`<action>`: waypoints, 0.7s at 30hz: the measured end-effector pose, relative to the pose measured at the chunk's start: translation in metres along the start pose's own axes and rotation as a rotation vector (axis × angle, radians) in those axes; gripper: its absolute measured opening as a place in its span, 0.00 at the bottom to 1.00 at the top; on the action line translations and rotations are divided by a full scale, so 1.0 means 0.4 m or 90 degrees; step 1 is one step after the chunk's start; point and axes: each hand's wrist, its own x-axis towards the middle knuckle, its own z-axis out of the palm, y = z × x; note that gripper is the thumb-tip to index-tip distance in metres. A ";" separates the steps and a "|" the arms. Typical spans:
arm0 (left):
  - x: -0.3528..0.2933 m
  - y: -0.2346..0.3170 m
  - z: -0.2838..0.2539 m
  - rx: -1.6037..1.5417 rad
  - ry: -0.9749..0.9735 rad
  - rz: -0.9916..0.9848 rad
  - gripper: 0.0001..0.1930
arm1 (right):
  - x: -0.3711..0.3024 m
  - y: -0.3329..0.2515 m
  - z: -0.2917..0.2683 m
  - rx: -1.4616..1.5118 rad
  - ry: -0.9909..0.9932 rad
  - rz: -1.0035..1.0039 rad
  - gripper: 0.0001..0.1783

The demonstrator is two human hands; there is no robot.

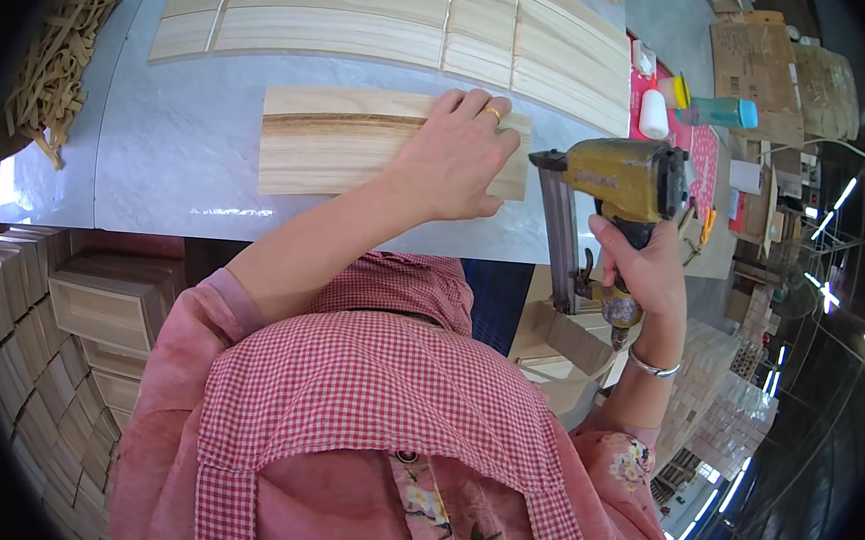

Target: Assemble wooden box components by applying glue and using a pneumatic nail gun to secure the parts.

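Observation:
A pale rectangular wooden board [336, 148] with a brown grain streak lies on the table near its front edge. Across the board's right part rests my left hand [460, 157], fingers bent at the far edge and thumb by the near edge, gripping it. My right hand [643, 270] is wrapped round the handle of a yellow and black nail gun [615, 172]. The gun is held up just right of the board, its nose beside the board's right end and apart from it. Part of its handle is hidden by my fingers.
Several larger wooden panels [339, 35] lie along the table's far side. A white bottle [653, 115] and a teal bottle [719, 112] are at the right. Tangled tan strips [66, 54] hang at the left. Stacked wooden boxes [99, 312] stand below the grey tabletop [175, 152].

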 end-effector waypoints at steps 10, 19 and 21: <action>0.005 0.001 -0.001 -0.003 -0.022 -0.029 0.30 | 0.089 -0.045 0.007 -0.080 -0.016 -0.018 0.12; 0.006 -0.005 -0.010 -0.007 -0.020 -0.006 0.32 | 0.097 -0.053 0.013 -0.073 -0.013 -0.013 0.12; -0.007 -0.009 -0.023 -0.001 -0.007 0.011 0.34 | 0.095 -0.060 0.014 -0.083 -0.023 0.001 0.11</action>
